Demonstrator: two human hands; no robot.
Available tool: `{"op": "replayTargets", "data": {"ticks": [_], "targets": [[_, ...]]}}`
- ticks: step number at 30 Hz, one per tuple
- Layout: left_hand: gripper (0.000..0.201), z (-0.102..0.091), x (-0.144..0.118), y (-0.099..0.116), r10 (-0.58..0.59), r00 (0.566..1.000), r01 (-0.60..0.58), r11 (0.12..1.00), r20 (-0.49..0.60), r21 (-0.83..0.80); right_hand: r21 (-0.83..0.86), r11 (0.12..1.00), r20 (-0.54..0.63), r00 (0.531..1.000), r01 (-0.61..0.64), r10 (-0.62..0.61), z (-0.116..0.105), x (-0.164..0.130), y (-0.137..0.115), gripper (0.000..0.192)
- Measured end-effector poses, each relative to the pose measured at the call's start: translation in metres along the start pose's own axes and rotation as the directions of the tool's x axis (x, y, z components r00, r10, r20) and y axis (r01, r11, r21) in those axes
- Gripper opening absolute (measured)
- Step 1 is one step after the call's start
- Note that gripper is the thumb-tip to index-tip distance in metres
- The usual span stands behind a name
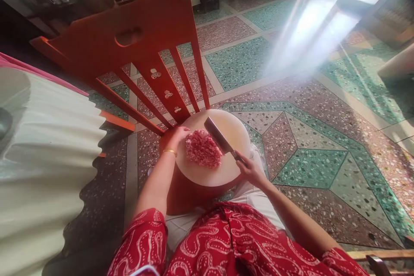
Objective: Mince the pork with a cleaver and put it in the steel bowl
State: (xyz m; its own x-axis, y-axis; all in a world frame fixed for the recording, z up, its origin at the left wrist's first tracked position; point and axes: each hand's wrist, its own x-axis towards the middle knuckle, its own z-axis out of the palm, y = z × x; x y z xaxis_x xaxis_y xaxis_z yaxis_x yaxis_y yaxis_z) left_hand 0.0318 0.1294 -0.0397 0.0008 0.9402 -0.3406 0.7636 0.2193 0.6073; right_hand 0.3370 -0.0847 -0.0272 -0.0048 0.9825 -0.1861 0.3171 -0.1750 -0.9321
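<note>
A: Start big. What carries the work?

B: A red wooden chair (162, 83), standing on the patterned floor (239, 62). A round, pale board (234, 131) sits on its seat, in front of the person.

A: And the meat?

B: The meat (203, 148) lies on the board in one loose mound, left of the middle. It is already in small bits throughout, as far as I can see, so I judge the cutting well advanced. The right part of the board is bare.

A: What is left, then?

B: Any coarse pieces inside the heap are hidden. The meat is all on the board, not yet gathered into a dish.

A: And the cleaver (221, 138)?

B: Its blade slants along the mound's right edge. I can't tell whether it touches the meat. The right hand (250, 171) has its grip wrapped around the handle.

A: The left?

B: The left hand (179, 136) is at the board's left edge, fingers just beside the meat. Whether that grip is grasping anything, I can't tell. Smallest of all is a gold-coloured bracelet (170, 152) on that wrist.
</note>
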Motion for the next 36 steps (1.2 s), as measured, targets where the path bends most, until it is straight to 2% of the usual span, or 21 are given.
{"op": "replayTargets", "data": {"ticks": [2, 3, 6, 8, 11, 13, 15, 17, 18, 20, 21, 23, 24, 26, 28, 30, 32, 34, 36], "targets": [[0.025, 0.003, -0.016, 0.006, 0.067, 0.997, -0.061, 0.988, 0.037, -0.142, 0.02, 1.0, -0.003, 1.0, -0.015, 0.015, -0.006, 0.007, -0.001, 0.052], [0.026, 0.006, -0.025, 0.01, 0.123, 0.991, -0.116, 0.983, 0.044, -0.145, 0.037, 0.999, 0.009, 0.999, -0.037, 0.037, -0.01, 0.012, -0.002, 0.055], [0.025, 0.019, -0.057, 0.02, 0.308, 0.95, -0.311, 0.949, 0.053, 0.057, 0.073, 0.989, 0.092, 0.988, -0.132, 0.125, -0.028, 0.032, -0.006, 0.064], [0.029, 0.028, -0.078, 0.021, 0.383, 0.924, -0.378, 0.908, 0.011, 0.182, 0.07, 0.981, 0.162, 0.973, -0.18, 0.167, -0.041, 0.046, -0.008, 0.066], [0.031, 0.036, -0.105, 0.009, 0.416, 0.905, -0.394, 0.898, -0.087, 0.195, 0.067, 0.962, 0.254, 0.937, -0.265, 0.24, -0.054, 0.067, -0.006, 0.064], [0.029, 0.04, -0.118, -0.005, 0.411, 0.894, -0.393, 0.911, -0.181, 0.126, 0.064, 0.947, 0.329, 0.902, -0.315, 0.278, -0.055, 0.083, -0.006, 0.06], [0.027, 0.044, -0.128, -0.02, 0.345, 0.894, -0.355, 0.935, -0.285, 0.018, 0.013, 0.947, 0.428, 0.857, -0.322, 0.285, -0.049, 0.102, -0.011, 0.055], [0.026, 0.048, -0.136, -0.032, 0.209, 0.912, -0.264, 0.958, -0.354, -0.115, -0.107, 0.965, 0.509, 0.821, -0.237, 0.258, -0.038, 0.121, -0.022, 0.053], [0.025, 0.05, -0.139, -0.036, 0.138, 0.921, -0.213, 0.961, -0.364, -0.175, -0.186, 0.971, 0.531, 0.816, -0.151, 0.229, -0.032, 0.129, -0.031, 0.052], [0.024, 0.053, -0.145, -0.039, 0.04, 0.932, -0.137, 0.959, -0.36, -0.248, -0.358, 0.926, 0.544, 0.832, 0.116, 0.106, -0.023, 0.14, -0.049, 0.05], [0.024, 0.055, -0.148, -0.039, 0.018, 0.931, -0.122, 0.957, -0.364, -0.265, -0.444, 0.854, 0.553, 0.833, 0.271, 0.023, -0.021, 0.14, -0.058, 0.049], [0.026, 0.059, -0.153, -0.036, 0.006, 0.913, -0.133, 0.95, -0.409, -0.281, -0.598, 0.619, 0.585, 0.805, 0.509, -0.096, -0.019, 0.131, -0.07, 0.047], [0.026, 0.062, -0.156, -0.035, 0.004, 0.894, -0.15, 0.945, -0.449, -0.29, -0.657, 0.494, 0.602, 0.791, 0.57, -0.112, -0.02, 0.12, -0.073, 0.047], [0.026, 0.07, -0.161, -0.036, -0.009, 0.851, -0.182, 0.933, -0.526, -0.311, -0.743, 0.311, 0.604, 0.794, 0.593, -0.072, -0.021, 0.092, -0.071, 0.048], [0.025, 0.079, -0.165, -0.04, -0.032, 0.822, -0.193, 0.924, -0.568, -0.331, -0.799, 0.233, 0.564, 0.825, 0.554, -0.031, -0.022, 0.058, -0.059, 0.048], [0.023, 0.088, -0.169, -0.047, -0.054, 0.809, -0.193, 0.916, -0.586, -0.351, -0.817, 0.211, 0.548, 0.837, 0.537, -0.009, -0.023, 0.025, -0.044, 0.048], [0.022, 0.093, -0.17, -0.054, -0.04, 0.81, -0.225, 0.901, -0.585, -0.372, -0.819, 0.242, 0.528, 0.849, 0.519, -0.035, -0.025, 0.0, -0.034, 0.049], [0.023, 0.093, -0.169, -0.058, -0.003, 0.82, -0.262, 0.887, -0.572, -0.38, -0.796, 0.351, 0.477, 0.868, 0.493, -0.137, -0.026, -0.016, -0.038, 0.048], [0.024, 0.091, -0.165, -0.058, 0.002, 0.814, -0.271, 0.886, -0.581, -0.376, -0.71, 0.494, 0.399, 0.865, 0.502, -0.305, -0.024, -0.022, -0.056, 0.047]]}}
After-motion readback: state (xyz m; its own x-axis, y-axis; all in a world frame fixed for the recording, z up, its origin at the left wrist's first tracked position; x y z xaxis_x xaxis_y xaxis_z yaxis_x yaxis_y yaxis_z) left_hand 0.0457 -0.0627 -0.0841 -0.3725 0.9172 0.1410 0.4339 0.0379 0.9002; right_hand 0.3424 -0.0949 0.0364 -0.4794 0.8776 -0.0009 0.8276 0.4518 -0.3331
